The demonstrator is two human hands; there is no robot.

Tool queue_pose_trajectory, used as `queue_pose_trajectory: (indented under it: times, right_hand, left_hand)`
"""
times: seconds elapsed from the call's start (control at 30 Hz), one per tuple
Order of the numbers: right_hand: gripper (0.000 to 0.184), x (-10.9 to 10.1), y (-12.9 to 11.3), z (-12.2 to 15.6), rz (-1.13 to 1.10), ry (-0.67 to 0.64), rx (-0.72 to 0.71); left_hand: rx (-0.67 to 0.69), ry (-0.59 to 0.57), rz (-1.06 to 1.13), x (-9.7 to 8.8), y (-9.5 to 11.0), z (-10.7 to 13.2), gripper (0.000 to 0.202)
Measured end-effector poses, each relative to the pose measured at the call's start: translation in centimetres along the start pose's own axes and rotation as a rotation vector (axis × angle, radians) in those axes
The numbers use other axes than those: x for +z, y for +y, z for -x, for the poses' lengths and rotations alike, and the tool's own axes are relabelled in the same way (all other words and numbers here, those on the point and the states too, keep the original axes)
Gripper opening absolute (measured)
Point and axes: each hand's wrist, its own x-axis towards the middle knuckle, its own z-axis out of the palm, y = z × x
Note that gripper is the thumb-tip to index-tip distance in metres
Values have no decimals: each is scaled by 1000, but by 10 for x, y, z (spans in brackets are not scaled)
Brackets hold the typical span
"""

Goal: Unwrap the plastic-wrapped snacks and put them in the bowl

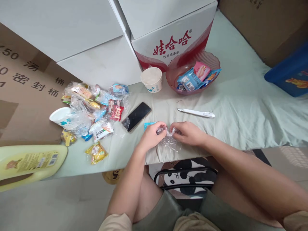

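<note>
Both my hands pinch a crumpled clear plastic bag (pixel 169 142) low over the front edge of the cloth-covered surface (pixel 168 106). My left hand (pixel 153 135) is closed on the bag's left side, and my right hand (pixel 189 133) on its right side. Whether anything lies inside the bag I cannot tell. A small blue packet (pixel 148 125) shows partly behind my left hand. Just beyond the hands are a black phone (pixel 137 116) on the left and a white utility knife (pixel 196 113) on the right.
A pink glass bowl (pixel 172 75) holds several snack packets; a paper cup (pixel 151 80) stands beside it. At left are a heap of wrapped snacks (pixel 103 99), a tipped paper cup (pixel 63 118) and a yellow jug (pixel 33 160). Boxes (pixel 178 29) line the back; a blue container (pixel 288 72) stands right.
</note>
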Motion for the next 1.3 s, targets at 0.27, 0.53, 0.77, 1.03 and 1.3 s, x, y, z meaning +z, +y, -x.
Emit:
queue_pose_trajectory:
  times: [0.27, 0.53, 0.77, 1.03, 1.3]
  right_hand:
    - [16, 6, 2, -2, 145, -13, -23]
    - [16, -1, 1, -2, -84, 49, -16]
    - [12, -3, -1, -1, -179, 171, 6]
    - [11, -5, 0, -1, -168, 226, 29]
    - [11, -4, 0, 0, -145, 202, 22]
  left_hand:
    - [46, -22, -184, 7, 9, -2, 15]
    - [11, 48, 100, 0, -1, -1, 13]
    - [-40, 174, 235, 0, -4, 1, 15]
    - [-79, 133, 349, 0, 2, -2, 19]
    - [-65, 129, 335, 2, -1, -4, 16]
